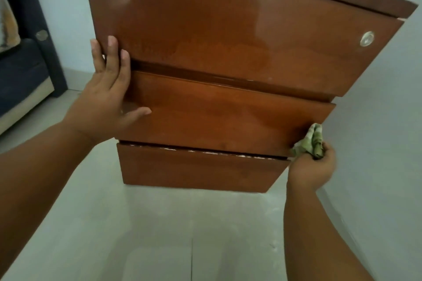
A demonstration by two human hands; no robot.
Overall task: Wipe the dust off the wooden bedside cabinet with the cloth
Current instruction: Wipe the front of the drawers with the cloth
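The wooden bedside cabinet [217, 57] fills the upper middle of the head view, its glossy brown front made of two drawer fronts and a base panel. My left hand [107, 96] lies flat with straight fingers on the left edge of the front, across the gap between the drawers. My right hand [312, 166] grips a bunched green and white cloth [311, 141] and holds it against the lower right corner of the second drawer front, beside the wall.
A round silver lock [366, 39] sits at the right of the top drawer. A pale wall [376, 132] stands close on the cabinet's right. A dark blue bed frame [25, 68] is at the far left. Pale floor tiles [182, 235] lie below.
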